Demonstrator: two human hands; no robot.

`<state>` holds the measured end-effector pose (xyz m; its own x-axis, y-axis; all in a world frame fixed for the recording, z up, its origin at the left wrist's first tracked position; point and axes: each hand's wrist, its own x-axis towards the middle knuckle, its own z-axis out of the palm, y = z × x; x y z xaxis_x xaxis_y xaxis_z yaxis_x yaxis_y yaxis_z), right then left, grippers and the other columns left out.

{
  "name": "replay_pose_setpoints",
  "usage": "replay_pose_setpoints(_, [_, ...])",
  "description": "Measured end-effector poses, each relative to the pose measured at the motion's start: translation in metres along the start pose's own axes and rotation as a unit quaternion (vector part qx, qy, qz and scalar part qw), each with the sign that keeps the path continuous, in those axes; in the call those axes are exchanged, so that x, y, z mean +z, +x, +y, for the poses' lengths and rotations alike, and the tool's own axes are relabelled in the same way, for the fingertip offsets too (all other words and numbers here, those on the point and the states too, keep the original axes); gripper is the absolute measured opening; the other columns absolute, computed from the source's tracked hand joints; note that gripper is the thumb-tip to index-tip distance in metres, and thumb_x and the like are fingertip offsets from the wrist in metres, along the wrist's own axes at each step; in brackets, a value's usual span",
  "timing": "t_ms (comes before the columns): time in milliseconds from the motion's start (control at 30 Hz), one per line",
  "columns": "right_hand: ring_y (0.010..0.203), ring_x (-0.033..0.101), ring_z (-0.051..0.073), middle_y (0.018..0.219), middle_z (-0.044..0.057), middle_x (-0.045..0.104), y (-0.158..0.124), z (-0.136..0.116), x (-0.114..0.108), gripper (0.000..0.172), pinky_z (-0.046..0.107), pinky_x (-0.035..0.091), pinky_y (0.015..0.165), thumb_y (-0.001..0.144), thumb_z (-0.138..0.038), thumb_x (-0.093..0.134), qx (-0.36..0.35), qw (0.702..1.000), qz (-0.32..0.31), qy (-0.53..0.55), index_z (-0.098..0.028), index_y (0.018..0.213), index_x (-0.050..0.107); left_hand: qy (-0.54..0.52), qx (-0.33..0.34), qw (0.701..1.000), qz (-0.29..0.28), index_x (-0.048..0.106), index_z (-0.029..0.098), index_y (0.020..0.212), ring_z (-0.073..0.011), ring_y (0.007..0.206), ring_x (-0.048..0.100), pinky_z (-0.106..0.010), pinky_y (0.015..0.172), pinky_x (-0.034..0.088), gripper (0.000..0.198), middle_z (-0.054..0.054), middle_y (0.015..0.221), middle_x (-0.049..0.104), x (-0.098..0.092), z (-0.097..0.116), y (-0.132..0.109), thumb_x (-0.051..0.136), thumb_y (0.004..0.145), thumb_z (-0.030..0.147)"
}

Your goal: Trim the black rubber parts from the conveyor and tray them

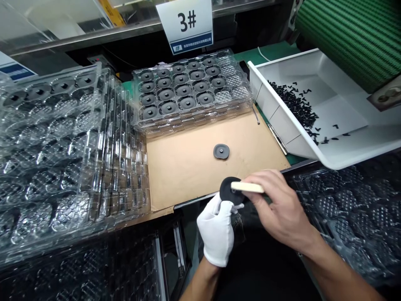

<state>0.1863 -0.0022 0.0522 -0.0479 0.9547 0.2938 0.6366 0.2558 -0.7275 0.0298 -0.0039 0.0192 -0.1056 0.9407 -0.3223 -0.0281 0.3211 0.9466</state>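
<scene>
Your gloved left hand [216, 232] had its fingers pinched round a black disc [226, 190], just below centre frame, and your bare right hand [277, 205] was wrapped round a cream tool [249, 187] right over it. Past that, one grey part [221, 151] sat mid-frame on the brown board [184, 167], then a part-filled clear tray [196, 113] upper centre, plus a white bin [283, 110] upper right.

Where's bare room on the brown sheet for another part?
Largest patch of brown sheet: left of the lone gray disc, up to the tall tray stack. Smaller: right of that disc, short of the white bin. Crowded: near edge around the left hand and right hand.
</scene>
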Motion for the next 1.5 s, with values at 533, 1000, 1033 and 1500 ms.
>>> replay_pose_setpoints(533, [0.100, 0.061, 0.024, 0.107, 0.009, 0.071, -0.008, -0.012, 0.000, 0.026, 0.045, 0.049, 0.093, 0.096, -0.009, 0.063, -0.031, 0.997, -0.002, -0.067, -0.020, 0.120, 0.065, -0.022, -0.006, 1.000, 0.013, 0.083, 0.020, 0.106, -0.0167, 0.080, 0.074, -0.023, 0.075, 0.061, 0.022, -0.004, 0.098, 0.083, 0.000, -0.002, -0.008, 0.071, 0.088, 0.027])
replay_pose_setpoints(1000, [0.095, 0.070, 0.016, 0.112, 0.006, 0.074, -0.003, 0.017, 0.020, 0.033, 0.028, 0.057, 0.085, 0.088, -0.039, 0.082, 0.392, 0.723, 0.023, 0.568, -0.022, 0.114, 0.069, 0.007, -0.013, 1.000, -0.025, 0.081, 0.019, 0.100, -0.0115, 0.064, 0.062, -0.021, 0.063, 0.051, 0.020, 0.001, 0.081, 0.077, -0.008, 0.001, 0.000, 0.065, 0.093, 0.029])
replay_pose_setpoints(1033, [0.096, 0.069, 0.016, 0.110, 0.005, 0.074, -0.003, 0.016, 0.019, 0.032, 0.028, 0.057, 0.086, 0.087, -0.036, 0.083, 0.389, 0.715, 0.014, 0.581, -0.022, 0.112, 0.069, 0.010, -0.009, 0.999, -0.028, 0.081, 0.020, 0.100, -0.0113, 0.065, 0.061, -0.021, 0.064, 0.051, 0.020, 0.001, 0.080, 0.076, -0.008, -0.001, 0.000, 0.064, 0.095, 0.029])
replay_pose_setpoints(1500, [0.084, 0.066, 0.010, 0.093, 0.000, 0.069, -0.004, 0.020, 0.022, 0.021, 0.019, 0.056, 0.077, 0.088, -0.030, 0.081, 0.386, 0.660, -0.012, 0.644, -0.020, 0.102, 0.068, 0.014, -0.017, 0.999, -0.040, 0.079, 0.020, 0.097, -0.0116, 0.067, 0.060, -0.021, 0.066, 0.048, 0.018, 0.003, 0.077, 0.073, -0.007, -0.007, -0.006, 0.067, 0.094, 0.033])
